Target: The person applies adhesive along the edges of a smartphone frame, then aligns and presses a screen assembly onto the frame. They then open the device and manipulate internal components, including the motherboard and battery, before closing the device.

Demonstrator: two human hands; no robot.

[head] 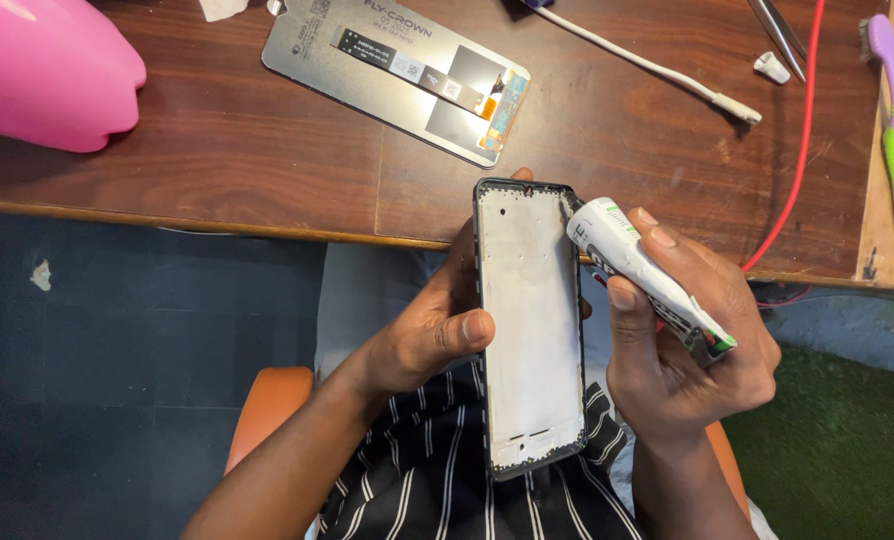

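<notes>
Left hand [427, 335] holds phone frame [530, 320] lengthwise upright; right hand [687, 340] angles glue tube [639, 270] up-left.

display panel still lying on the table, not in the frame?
Yes: the display panel lies flat on the table, apart from the phone frame held in the left hand.

The pink object [42, 70] is cut off at the upper left corner, the tweezers [779, 30] run off the top edge, and the left hand [432, 330] fingers hide behind the phone frame [530, 320].
</notes>
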